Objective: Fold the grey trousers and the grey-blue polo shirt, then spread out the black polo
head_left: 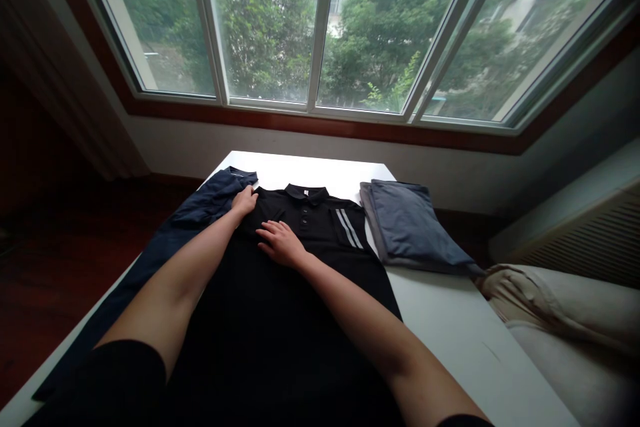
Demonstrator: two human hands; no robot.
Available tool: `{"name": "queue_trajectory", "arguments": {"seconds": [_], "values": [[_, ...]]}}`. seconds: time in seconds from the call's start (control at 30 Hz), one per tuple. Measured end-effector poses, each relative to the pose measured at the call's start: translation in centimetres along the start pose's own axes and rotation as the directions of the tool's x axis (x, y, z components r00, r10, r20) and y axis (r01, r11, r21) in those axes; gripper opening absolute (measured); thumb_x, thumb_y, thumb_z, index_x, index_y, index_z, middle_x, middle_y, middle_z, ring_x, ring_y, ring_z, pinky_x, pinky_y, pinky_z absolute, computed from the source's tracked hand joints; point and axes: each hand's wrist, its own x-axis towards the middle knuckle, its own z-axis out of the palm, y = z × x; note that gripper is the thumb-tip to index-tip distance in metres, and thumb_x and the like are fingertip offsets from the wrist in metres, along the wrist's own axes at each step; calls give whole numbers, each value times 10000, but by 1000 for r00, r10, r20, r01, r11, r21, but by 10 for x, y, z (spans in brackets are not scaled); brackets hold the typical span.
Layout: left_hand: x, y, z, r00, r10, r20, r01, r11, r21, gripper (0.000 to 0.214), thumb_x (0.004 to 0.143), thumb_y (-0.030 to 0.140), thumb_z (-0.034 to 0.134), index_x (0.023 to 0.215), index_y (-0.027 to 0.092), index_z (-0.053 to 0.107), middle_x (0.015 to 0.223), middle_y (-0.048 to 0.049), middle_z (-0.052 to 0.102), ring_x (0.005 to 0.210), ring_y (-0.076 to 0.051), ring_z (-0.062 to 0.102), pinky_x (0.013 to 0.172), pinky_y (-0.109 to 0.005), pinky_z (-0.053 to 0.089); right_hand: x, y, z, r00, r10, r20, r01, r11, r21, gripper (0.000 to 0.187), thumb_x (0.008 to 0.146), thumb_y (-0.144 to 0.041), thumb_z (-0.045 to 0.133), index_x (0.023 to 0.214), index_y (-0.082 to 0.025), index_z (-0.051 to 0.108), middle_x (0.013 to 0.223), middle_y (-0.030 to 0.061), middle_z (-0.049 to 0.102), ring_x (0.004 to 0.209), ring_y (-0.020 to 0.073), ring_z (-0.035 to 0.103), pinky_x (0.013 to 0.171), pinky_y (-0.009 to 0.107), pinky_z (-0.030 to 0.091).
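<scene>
A black polo shirt lies face up on the white table, collar toward the window, with white stripes on its chest pocket. My left hand rests at the shirt's left shoulder, fingers curled on the fabric edge. My right hand lies flat and open on the shirt's chest, just below the buttons.
A dark navy garment lies along the table's left side, partly under the polo. A folded grey-blue garment sits at the right rear of the table. A beige cushion or sofa stands to the right. Large windows face me.
</scene>
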Motion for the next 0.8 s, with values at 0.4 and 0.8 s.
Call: {"name": "queue_trajectory", "arguments": {"seconds": [0.4, 0.8], "values": [[-30, -26, -20, 989, -32, 143, 29, 999, 27, 369, 912, 540, 567, 965, 200, 699, 848, -80, 760, 786, -265, 732, 706, -318, 507, 4, 6, 1, 996, 47, -76, -43, 998, 51, 369, 998, -365, 606, 1347, -252, 650, 1450, 94, 581, 1390, 258, 479, 1176, 445, 363], [-90, -41, -25, 992, 86, 94, -101, 981, 168, 307, 949, 477, 552, 1091, 242, 688, 1126, -98, 748, 1050, -285, 696, 817, -322, 503, 5, 4, 1, 990, 117, -84, -109, 990, 88, 372, 966, -321, 646, 1328, -237, 663, 1449, 118, 574, 1348, 261, 521, 1162, 447, 384]]}}
